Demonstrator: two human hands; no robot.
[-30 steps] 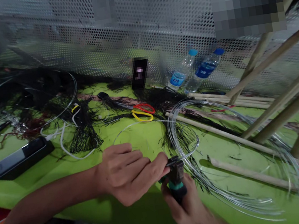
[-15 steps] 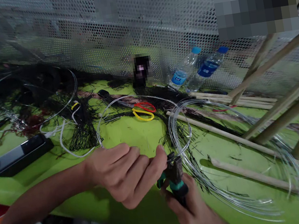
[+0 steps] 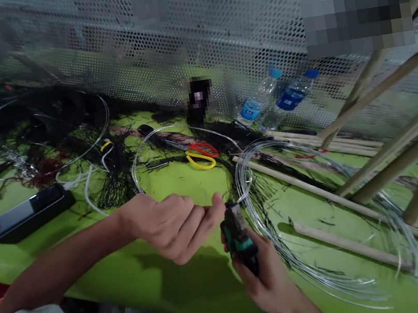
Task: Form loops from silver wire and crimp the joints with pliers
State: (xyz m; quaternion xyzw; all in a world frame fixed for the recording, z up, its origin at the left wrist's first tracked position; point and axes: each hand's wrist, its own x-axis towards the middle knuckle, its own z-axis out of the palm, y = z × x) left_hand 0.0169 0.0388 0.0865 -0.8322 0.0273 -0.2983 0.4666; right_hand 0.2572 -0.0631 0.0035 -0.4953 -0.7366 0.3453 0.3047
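My left hand point(image 3: 174, 224) is closed around a thin clear wire loop point(image 3: 134, 170), which arches up over the green table. In my right hand point(image 3: 270, 278) I grip pliers point(image 3: 239, 230) with green and black handles, fingers wrapped around them. The plier jaws point up and sit just right of my left thumb, at the end of the loop. Whether they bite on the wire is too small to tell. Beside the jaws, on the right, lies a larger coil of clear wire point(image 3: 241, 185).
Scissors point(image 3: 202, 162) with red and yellow handles lie beyond my hands, among black netting point(image 3: 114, 189). A power bank point(image 3: 29, 212) with a white cable is at left. Wooden sticks point(image 3: 316, 187) and two water bottles point(image 3: 259, 99) are on the right, before a perforated metal panel point(image 3: 245, 31).
My left hand has risen slightly, and the loop's shape has shifted with it. The pliers have turned and moved up a little, and their handles look closer together.
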